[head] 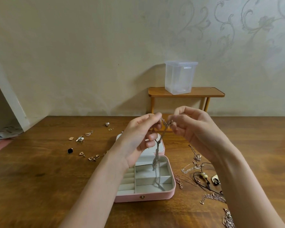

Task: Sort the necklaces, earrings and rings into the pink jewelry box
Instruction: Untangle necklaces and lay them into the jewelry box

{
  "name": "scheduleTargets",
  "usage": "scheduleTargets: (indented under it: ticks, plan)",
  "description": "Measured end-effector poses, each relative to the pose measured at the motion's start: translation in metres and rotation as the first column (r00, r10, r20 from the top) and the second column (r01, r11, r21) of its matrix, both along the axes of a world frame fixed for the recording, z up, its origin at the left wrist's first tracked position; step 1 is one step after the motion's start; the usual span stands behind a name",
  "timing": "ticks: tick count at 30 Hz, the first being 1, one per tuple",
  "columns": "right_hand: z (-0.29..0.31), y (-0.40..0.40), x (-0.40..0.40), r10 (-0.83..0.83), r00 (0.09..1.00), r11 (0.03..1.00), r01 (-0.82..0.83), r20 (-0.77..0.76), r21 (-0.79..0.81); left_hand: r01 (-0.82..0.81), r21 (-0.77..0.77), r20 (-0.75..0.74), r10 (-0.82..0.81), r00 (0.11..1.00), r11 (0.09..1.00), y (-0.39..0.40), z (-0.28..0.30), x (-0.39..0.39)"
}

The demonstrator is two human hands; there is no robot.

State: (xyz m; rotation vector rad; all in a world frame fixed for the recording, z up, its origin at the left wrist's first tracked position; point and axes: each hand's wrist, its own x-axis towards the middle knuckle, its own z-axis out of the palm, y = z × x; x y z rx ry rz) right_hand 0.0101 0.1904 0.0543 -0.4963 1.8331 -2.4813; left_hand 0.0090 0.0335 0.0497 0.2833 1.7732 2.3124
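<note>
Nearest me, the pink jewelry box (155, 195) lies open on the counter (39, 178). Above it my left hand (141, 134) and right hand (190, 129) each pinch the silver necklace (156, 159), which dangles into a compartment. I judge it light, limp, tangle-prone; best held near the clasp.

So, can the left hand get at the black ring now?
Probably not at once: the left hand pinches the silver necklace together with the right hand. The table between it and the black ring looks free.
</note>
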Motion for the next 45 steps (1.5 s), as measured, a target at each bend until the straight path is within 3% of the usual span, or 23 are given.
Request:
scheduleTargets:
  ticks: [4, 10, 16, 23, 28, 31, 35, 36, 37, 41, 45]
  plan:
    - [-0.001, 0.001, -0.002, -0.007, 1.000, 0.999, 0.008, 0.020, -0.037, -0.048, -0.118, -0.104, 0.035, 0.994, 0.992, 0.002, 0.000, 0.002]
    - [0.000, 0.005, -0.001, -0.011, 1.000, 0.999, 0.010, -0.016, -0.038, -0.151, -0.064, -0.180, 0.138, 0.974, 0.986, 0.001, 0.003, 0.003]
    - [0.002, 0.000, 0.004, -0.124, 0.976, 0.943, 0.171, -0.176, 0.284, -0.216, 0.002, -0.188, 0.212, 0.959, 0.976, 0.003, 0.005, 0.005]
    - [0.007, -0.005, 0.006, -0.154, 0.932, 0.855, 0.292, -0.328, 0.429, -0.228, -0.039, -0.232, 0.213, 0.949, 0.973, 0.001, 0.006, 0.008]
    - [0.006, -0.006, 0.004, -0.182, 0.897, 0.758, 0.389, -0.402, 0.524, -0.270, -0.194, -0.401, 0.175, 0.899, 0.943, 0.001, 0.005, 0.006]
    - [0.006, -0.005, 0.003, -0.187, 0.908, 0.764, 0.375, -0.376, 0.525, -0.363, -0.302, -0.551, 0.149, 0.821, 0.882, 0.003, 0.002, 0.005]
    - [0.007, -0.001, 0.004, -0.192, 0.924, 0.797, 0.343, -0.330, 0.498, -0.679, -0.426, -0.849, -0.004, 0.528, 0.598, 0.007, -0.006, 0.005]
    - [0.007, 0.001, 0.004, -0.201, 0.925, 0.810, 0.341, -0.321, 0.477, -0.698, -0.421, -0.860, -0.011, 0.509, 0.579, 0.007, -0.007, 0.005]
    - [0.007, 0.004, 0.004, -0.206, 0.928, 0.827, 0.335, -0.312, 0.452, -0.671, -0.427, -0.841, 0.007, 0.542, 0.607, 0.007, -0.007, 0.005]
    - [0.006, 0.009, 0.004, -0.142, 0.941, 0.838, 0.279, -0.306, 0.469, -0.345, -0.271, -0.534, 0.158, 0.830, 0.898, 0.002, 0.003, 0.004]
    - [0.008, 0.008, 0.007, -0.107, 0.953, 0.865, 0.230, -0.284, 0.446, -0.237, -0.189, -0.395, 0.148, 0.907, 0.953, -0.002, 0.007, 0.004]
